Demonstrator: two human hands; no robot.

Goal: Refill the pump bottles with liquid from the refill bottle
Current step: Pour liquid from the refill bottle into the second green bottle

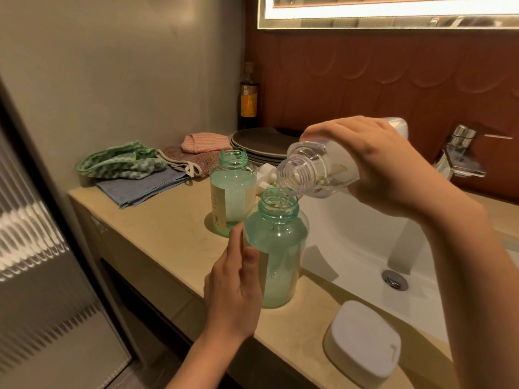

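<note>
Two green translucent pump bottles stand uncapped on the beige counter (157,231). My left hand (233,287) grips the side of the near green bottle (276,248), which stands beside the sink and holds pale liquid. My right hand (373,161) grips the clear refill bottle (311,169), tilted mouth-down over the near bottle's opening, with a thin stream running in. The far green bottle (233,189) stands behind it, partly filled. White pump tops (266,175) lie behind the bottles, partly hidden.
Folded cloths (143,175) and a stack of dark plates (261,144) sit at the back of the counter, with a dark bottle (248,99) in the corner. The white sink (373,248) and chrome tap (457,155) are to the right. A white lidded box (362,341) sits near the front edge.
</note>
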